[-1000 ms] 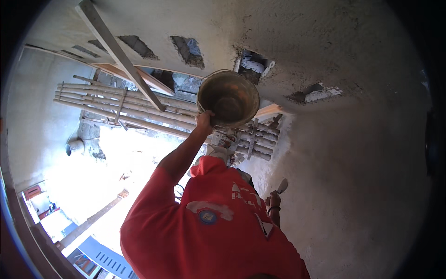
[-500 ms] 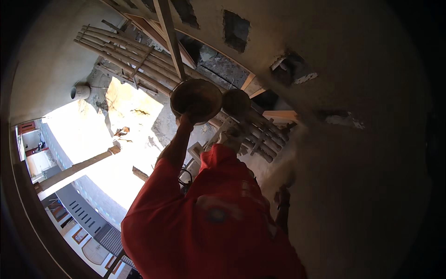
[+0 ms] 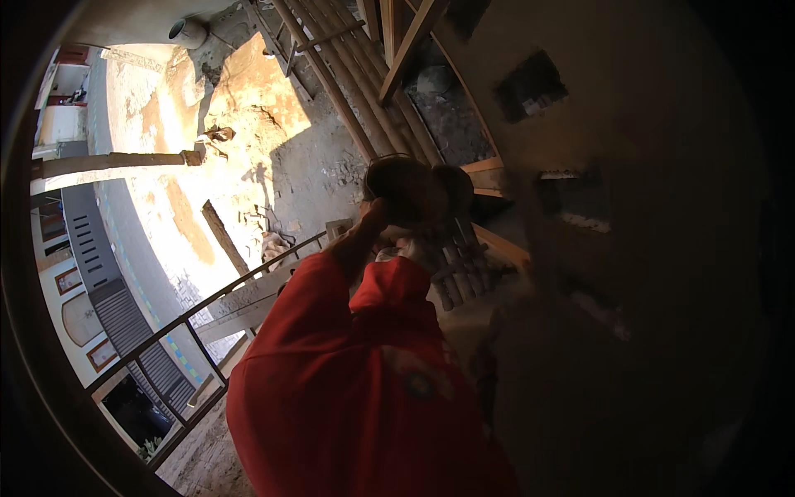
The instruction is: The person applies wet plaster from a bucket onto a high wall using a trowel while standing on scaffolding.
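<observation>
A dark round bucket (image 3: 406, 189) is held out in front of me near the middle of the view. My left hand (image 3: 377, 214) grips its near left rim, and its contents are too dark to make out. Just right of it, and partly covered by it, is a second dark round container (image 3: 455, 189). My right hand (image 3: 484, 360) is low beside the plastered wall (image 3: 629, 398), in deep shadow. Its fingers and anything in them cannot be made out.
Bamboo poles (image 3: 344, 83) lashed into a platform run beneath the bucket. A wooden post (image 3: 411, 51) rises beside them. Rough recesses (image 3: 530, 84) mark the wall at right. A metal railing (image 3: 203, 302) and a sunlit yard (image 3: 240, 108) lie left.
The view has turned, and the railing now shows at lower left. The bucket in my left hand appears farther right, overlapping the second container. My right hand has sunk into darker shadow.
</observation>
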{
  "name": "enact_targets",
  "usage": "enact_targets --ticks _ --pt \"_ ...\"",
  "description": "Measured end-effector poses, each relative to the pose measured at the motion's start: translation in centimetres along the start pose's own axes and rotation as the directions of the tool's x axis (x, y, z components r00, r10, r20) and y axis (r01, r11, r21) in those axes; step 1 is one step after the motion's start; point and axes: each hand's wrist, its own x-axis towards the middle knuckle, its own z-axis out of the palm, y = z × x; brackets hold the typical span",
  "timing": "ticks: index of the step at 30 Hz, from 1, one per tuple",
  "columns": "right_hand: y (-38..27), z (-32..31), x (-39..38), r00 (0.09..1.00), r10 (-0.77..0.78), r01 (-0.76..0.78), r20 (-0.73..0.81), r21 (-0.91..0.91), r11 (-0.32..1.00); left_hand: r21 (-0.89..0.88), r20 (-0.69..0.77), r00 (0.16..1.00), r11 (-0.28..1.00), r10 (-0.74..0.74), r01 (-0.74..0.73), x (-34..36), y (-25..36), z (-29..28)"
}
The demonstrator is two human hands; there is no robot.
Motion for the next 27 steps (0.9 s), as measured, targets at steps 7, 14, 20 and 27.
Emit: enact_targets --ticks 7,14,20,27 --pt "6.0 8.3 1.9 0.937 -0.232 0.102 -0.262 -0.43 0.897 0.599 0.186 0.879 0.659 0.438 -0.455 -0.8 -1.9 -3.9" --pt "2.4 4.3 1.7 0.916 -0.038 0.085 -0.398 0.103 0.991 0.553 -0.007 0.938 0.783 0.346 -0.285 -2.4 0.6 -13.3" --pt "1.0 1.2 2.2 0.831 -0.312 -0.094 -0.461 -0.669 0.738 0.599 -0.291 0.937 0.8 0.194 0.02 1.1 -2.4 -22.8" --pt "-1.3 -2.9 2.2 0.939 -0.344 -0.331 -0.005 -0.287 -0.899 0.163 -0.631 0.734 0.968 0.25 -0.19 4.5 -0.4 -33.3"
